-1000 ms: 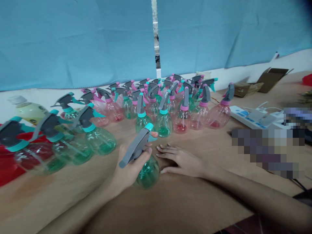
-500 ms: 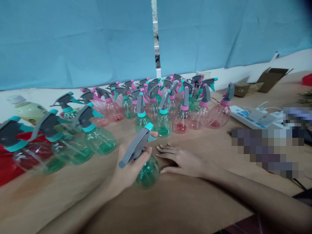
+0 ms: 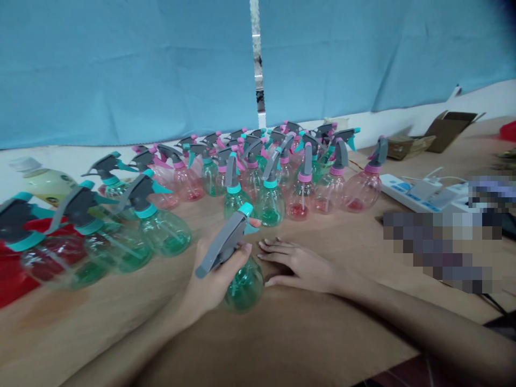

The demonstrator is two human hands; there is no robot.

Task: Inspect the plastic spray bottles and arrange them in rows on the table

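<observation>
While the left hand (image 3: pixel 220 269) clasps a bulbous green plastic sprayer (image 3: pixel 245 286) upright, nozzle (image 3: pixel 245 209) facing the brown surface's (image 3: pixel 250 349) far edge, right fingers (image 3: pixel 278 249) splay.

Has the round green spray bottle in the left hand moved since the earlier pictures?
No. Judged against the white plastic power strip, the round green spray bottle in the left hand shows no visible shift in any direction.

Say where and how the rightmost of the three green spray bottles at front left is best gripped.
Probably at the turquoise collar, coming from the right, below the trigger: it sits where the green bottle narrows above its bulging body. The neighbouring bottle crowds the left side. The left hand holds another spray bottle, leaving the right hand.
</observation>
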